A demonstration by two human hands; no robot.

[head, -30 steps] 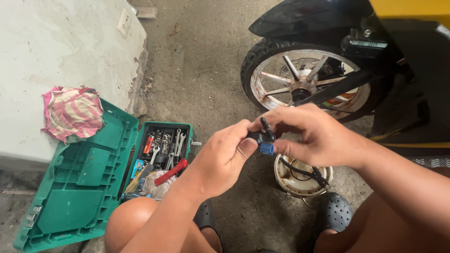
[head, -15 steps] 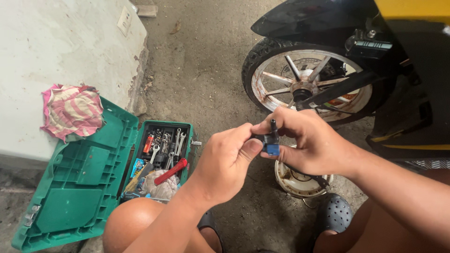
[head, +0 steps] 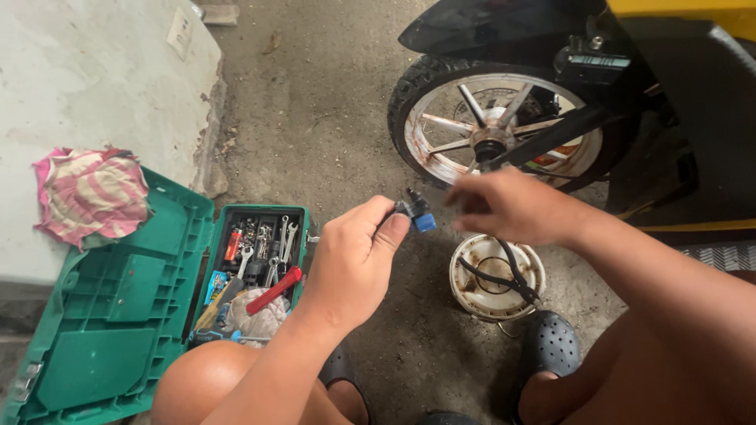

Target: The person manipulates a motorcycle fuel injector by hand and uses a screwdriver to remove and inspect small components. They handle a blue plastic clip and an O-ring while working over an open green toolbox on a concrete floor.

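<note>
Connector [head: 416, 211], small, black and blue, sat pinched only by left hand [head: 354, 264] fingertips while right hand [head: 512, 206] hovered loosely curled, holding nothing I could see, so a slip could have dropped it onto the gritty floor [head: 315, 102].

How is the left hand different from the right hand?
The left hand pinches a small black and blue part at its fingertips, while the right hand holds nothing that shows and sits just beside that part. The left hand looks sharp; the right hand is blurred. The left hand is nearer the green toolbox, the right nearer the wheel. Both are bare.
</note>
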